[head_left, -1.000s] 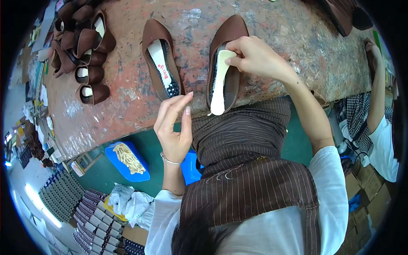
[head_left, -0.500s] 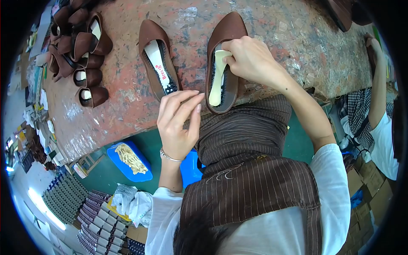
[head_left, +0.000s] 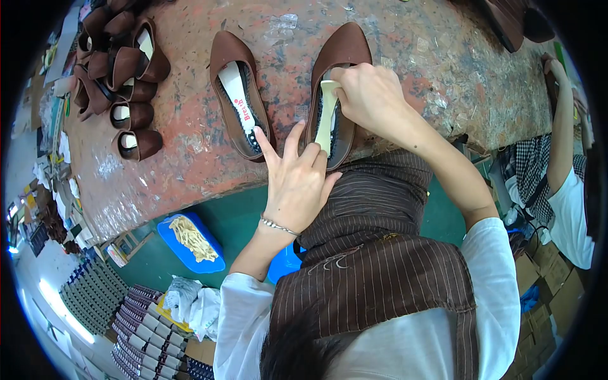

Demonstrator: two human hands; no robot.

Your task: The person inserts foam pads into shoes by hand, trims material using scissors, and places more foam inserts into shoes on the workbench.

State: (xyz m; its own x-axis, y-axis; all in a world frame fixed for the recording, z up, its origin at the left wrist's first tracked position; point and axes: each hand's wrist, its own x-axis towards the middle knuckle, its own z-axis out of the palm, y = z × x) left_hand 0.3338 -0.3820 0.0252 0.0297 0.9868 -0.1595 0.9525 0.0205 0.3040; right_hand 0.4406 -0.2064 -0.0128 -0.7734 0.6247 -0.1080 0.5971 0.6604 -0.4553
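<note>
The right hand (head_left: 370, 95) pinches the upper end of a cream insole (head_left: 325, 117) between thumb and fingers, closed on it at the mouth of a brown pointed flat shoe (head_left: 339, 88). The insole runs down inside the shoe toward the heel, its lower end lying at the heel rim near the table edge. The left hand (head_left: 296, 180) is spread open, fingers apart; its fingertips (head_left: 311, 151) rest against the heel end of the same shoe, just beside the lower tip of the insole. It grips nothing. A thin bracelet (head_left: 278, 225) circles the left wrist.

The shoe lies toe away from the person on a worn reddish worktable (head_left: 190, 152), heel at the near edge. Just left of it lies a second brown flat (head_left: 239, 95), parallel, with a white printed insole (head_left: 242, 104) already inside over a dotted lining. Farther left, at the table's far corner, a cluster of brown shoes (head_left: 120, 69) is piled together, several showing pale insoles.

Below the table, on the green floor, a blue tray (head_left: 168, 231) holds a heap of pale strips (head_left: 190, 237). Near it lie crumpled white bags (head_left: 190, 304) and rows of stacked patterned pieces (head_left: 142, 342). At the right edge another person's arm (head_left: 560, 139) reaches up to the table.
</note>
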